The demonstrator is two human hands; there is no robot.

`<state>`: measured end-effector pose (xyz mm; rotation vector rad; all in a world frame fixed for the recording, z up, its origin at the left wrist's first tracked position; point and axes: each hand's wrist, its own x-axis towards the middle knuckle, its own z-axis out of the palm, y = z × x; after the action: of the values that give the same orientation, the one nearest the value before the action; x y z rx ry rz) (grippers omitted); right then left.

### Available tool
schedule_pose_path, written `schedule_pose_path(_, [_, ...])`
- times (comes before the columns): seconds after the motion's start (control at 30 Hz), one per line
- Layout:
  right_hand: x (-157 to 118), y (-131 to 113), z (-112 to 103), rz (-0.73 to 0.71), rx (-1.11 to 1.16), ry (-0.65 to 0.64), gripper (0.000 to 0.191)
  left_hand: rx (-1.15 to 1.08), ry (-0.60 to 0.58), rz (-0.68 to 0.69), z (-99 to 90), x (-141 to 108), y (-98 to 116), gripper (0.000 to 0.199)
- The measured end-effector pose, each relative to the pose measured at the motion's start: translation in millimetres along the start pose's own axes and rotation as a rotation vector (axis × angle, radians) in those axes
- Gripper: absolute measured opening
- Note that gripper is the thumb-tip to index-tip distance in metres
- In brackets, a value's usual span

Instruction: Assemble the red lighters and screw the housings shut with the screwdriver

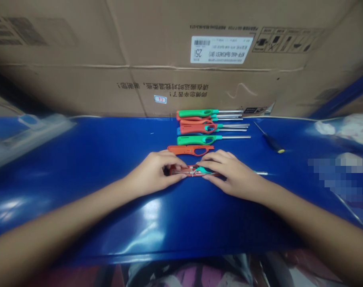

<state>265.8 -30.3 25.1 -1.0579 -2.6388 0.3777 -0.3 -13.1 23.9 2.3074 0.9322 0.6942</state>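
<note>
An opened gas lighter [192,171] lies on the blue table, its orange-red half casing showing a clear tank, a thin wire and a teal trigger. My left hand [156,171] grips the tank end between thumb and fingers. Around the trigger end, my right hand [229,171] is closed with thumb below and fingers above. The lighter's metal tube sticks out past the right hand, its middle hidden. Just behind lies a loose orange casing half [181,150]. Farther back, several whole lighters in green, orange and red are stacked in a row, a green lighter [196,140] nearest.
A screwdriver [273,141] with a dark handle lies right of the lighters. A large cardboard box [94,79] stands along the table's back edge. At the left is a blurred pale plastic object [34,133]. White patterned material [355,127] sits at the right.
</note>
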Motion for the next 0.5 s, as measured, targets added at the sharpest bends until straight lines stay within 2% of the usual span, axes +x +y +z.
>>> schedule_pose_path(0.13, [-0.6,-0.1,-1.0,0.005,0.001,0.003,0.032,-0.001,-0.006,0.019,-2.1,-0.6,2.6,0.02])
schedule_pose_path(0.5, [-2.5,-1.2,2.0,-0.009,-0.005,0.02,0.032,-0.004,-0.046,-0.031,-3.6,-1.9,-3.1,0.021])
